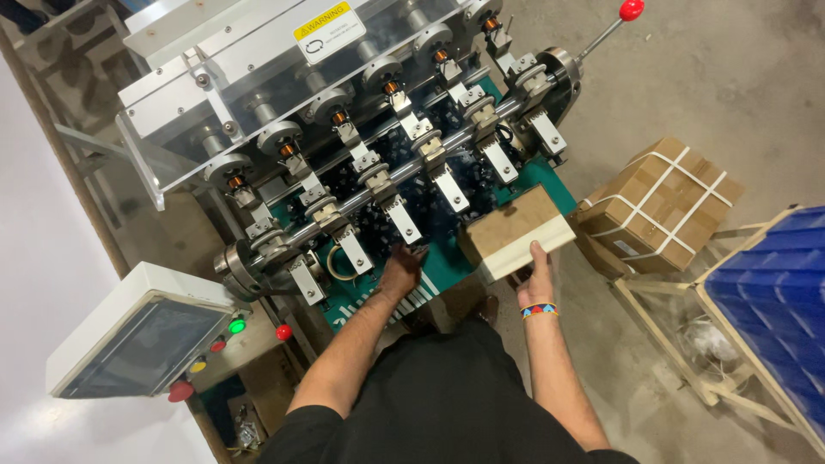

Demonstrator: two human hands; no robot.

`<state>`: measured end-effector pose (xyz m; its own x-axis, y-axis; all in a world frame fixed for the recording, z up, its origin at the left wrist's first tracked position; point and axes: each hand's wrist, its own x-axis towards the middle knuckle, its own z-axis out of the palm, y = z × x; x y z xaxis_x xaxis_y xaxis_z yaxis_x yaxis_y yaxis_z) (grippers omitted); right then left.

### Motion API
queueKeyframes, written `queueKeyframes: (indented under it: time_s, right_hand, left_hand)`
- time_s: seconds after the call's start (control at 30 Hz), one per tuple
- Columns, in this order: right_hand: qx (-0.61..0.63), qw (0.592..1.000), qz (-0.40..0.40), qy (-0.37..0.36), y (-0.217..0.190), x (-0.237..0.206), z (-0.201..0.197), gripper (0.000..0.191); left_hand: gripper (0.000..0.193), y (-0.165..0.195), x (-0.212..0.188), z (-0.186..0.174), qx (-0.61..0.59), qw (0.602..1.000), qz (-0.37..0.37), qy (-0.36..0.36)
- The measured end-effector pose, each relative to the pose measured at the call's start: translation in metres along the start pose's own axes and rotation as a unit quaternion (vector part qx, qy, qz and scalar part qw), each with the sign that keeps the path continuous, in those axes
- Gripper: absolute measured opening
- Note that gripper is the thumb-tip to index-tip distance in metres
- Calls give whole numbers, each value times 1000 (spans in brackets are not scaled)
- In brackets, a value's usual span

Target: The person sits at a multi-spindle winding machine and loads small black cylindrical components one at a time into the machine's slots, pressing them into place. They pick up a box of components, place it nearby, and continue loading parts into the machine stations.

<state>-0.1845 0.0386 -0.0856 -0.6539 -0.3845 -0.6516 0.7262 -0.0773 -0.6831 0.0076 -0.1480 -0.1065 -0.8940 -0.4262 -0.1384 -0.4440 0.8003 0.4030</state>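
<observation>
Two hands: left hand point(400, 271) at five spindles point(335, 118), right hand point(537, 279) holding one box point(516, 228).

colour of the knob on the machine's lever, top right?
Red knob, on a thin metal lever; head view.

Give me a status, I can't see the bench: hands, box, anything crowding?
Left hand down among black parts on green bed. Right hand holds open white cardboard box. Metal winding heads close above.

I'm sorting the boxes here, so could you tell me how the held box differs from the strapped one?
The held box is open-topped, pale-sided and rests on the machine's green bed, steadied by the right hand. The strapped box is closed, bound with white straps, and sits untouched beside the machine. Both are brown cardboard.
</observation>
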Motion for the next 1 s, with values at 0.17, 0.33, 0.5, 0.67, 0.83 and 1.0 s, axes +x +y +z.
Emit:
queueKeyframes:
  time_s: [0.17,0.33,0.5,0.67,0.83,1.0]
  right_hand:
    - [-44,999,3,26,-13,-3,-3,79]
    - [20,996,-81,-23,-5,8,24,80]
    - [26,995,-84,-40,-19,10,23,76]
    - [54,994,-54,-76,-24,8,30,74]
    - [32,997,-54,-42,-28,5,11,76]
    - [82,991,-80,-75,-46,0,-43,74]
  left_hand:
    - [48,-2,9,-7,41,989,113,90]
    - [63,6,4,-17,34,999,23,5]
    - [67,9,6,-14,69,997,-4,-21]
    - [67,12,2,-2,36,999,-20,-1]
    - [52,16,2,-4,7,990,22,141]
    - [37,16,-3,-13,26,995,-3,92]
